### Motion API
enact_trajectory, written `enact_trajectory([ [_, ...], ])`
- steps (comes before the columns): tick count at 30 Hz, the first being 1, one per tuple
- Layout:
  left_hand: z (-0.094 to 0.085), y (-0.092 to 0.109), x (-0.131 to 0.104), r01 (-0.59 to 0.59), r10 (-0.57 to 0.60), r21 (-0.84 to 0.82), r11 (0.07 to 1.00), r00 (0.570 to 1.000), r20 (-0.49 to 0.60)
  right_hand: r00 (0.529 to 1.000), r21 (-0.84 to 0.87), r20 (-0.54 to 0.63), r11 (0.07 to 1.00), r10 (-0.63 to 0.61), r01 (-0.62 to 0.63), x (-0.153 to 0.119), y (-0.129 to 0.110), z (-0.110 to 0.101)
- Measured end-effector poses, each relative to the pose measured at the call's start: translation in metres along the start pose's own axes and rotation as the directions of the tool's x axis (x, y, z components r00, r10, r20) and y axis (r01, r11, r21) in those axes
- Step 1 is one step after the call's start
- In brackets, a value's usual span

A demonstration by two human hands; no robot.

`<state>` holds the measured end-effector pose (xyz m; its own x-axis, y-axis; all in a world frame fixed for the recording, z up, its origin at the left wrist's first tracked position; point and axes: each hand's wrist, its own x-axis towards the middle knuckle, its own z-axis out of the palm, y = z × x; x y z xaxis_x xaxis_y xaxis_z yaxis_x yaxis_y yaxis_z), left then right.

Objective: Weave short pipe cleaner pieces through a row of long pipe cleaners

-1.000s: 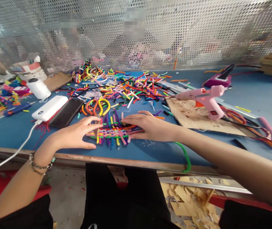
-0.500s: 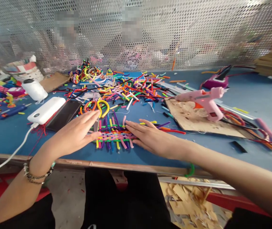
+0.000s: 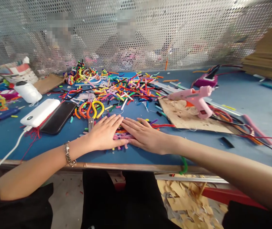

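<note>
Head: coloured strips (image 3: 121, 142) under left grip (image 3: 105, 133), right grip (image 3: 147, 137)

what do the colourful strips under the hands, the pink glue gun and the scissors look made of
Strips: probably fuzzy chenille, matte, judging by soft-looking edges; any core is hidden. Glue gun: likely hard plastic, smooth, from the even pink moulded body. Scissors: metal part apparently steel, grey with a dull sheen; orange and yellow handles perhaps plastic or fabric-wrapped, unclear.
</note>
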<state>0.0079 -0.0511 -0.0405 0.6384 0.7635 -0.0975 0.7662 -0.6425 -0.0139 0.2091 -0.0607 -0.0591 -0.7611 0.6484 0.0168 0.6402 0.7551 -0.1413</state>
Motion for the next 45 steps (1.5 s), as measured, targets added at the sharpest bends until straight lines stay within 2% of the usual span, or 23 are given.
enact_trajectory([
  [3, 0.005, -0.003, -0.002, 0.034, -0.034, -0.001, 0.999, 0.999, -0.019, 1.0, 0.021, 0.027, 1.0, 0.005, -0.006, -0.002, 0.002, 0.0],
  [7, 0.003, -0.002, -0.003, 0.045, -0.045, 0.003, 0.999, 0.996, -0.081, 1.0, 0.012, -0.018, 1.0, 0.021, -0.021, -0.005, 0.0, 0.001],
  [9, 0.002, 0.0, -0.004, 0.014, -0.014, 0.004, 1.0, 0.992, -0.122, 0.997, -0.005, -0.056, 0.999, 0.044, -0.045, -0.006, -0.002, 0.003],
  [11, 0.0, 0.001, -0.005, -0.063, 0.063, 0.004, 0.998, 0.987, -0.145, 0.994, -0.01, -0.085, 0.998, 0.062, -0.063, -0.007, -0.002, 0.005],
  [13, -0.002, -0.001, -0.007, -0.2, 0.197, 0.0, 0.98, 0.965, -0.173, 0.994, 0.007, -0.091, 0.999, 0.053, -0.053, -0.007, -0.001, 0.005],
  [17, -0.005, -0.018, -0.007, -0.464, 0.453, 0.003, 0.886, 0.864, -0.219, 0.996, 0.076, -0.088, 0.997, 0.018, -0.011, -0.01, 0.003, 0.003],
  [21, -0.007, -0.033, -0.004, -0.556, 0.551, 0.023, 0.831, 0.818, -0.166, 0.994, 0.123, -0.107, 0.992, 0.032, -0.018, -0.012, 0.005, 0.003],
  [29, -0.011, -0.031, 0.005, -0.608, 0.603, 0.029, 0.794, 0.779, -0.171, 0.998, 0.06, -0.044, 0.997, 0.042, -0.039, -0.012, 0.005, 0.003],
  [34, -0.007, -0.034, 0.008, -0.591, 0.582, -0.019, 0.806, 0.798, -0.155, 0.998, 0.058, -0.026, 0.997, 0.056, -0.054, -0.013, 0.004, 0.001],
  [45, -0.004, -0.034, 0.005, -0.607, 0.592, 0.0, 0.795, 0.776, -0.218, 0.998, 0.073, -0.034, 0.996, 0.046, -0.044, -0.013, 0.004, 0.0],
])
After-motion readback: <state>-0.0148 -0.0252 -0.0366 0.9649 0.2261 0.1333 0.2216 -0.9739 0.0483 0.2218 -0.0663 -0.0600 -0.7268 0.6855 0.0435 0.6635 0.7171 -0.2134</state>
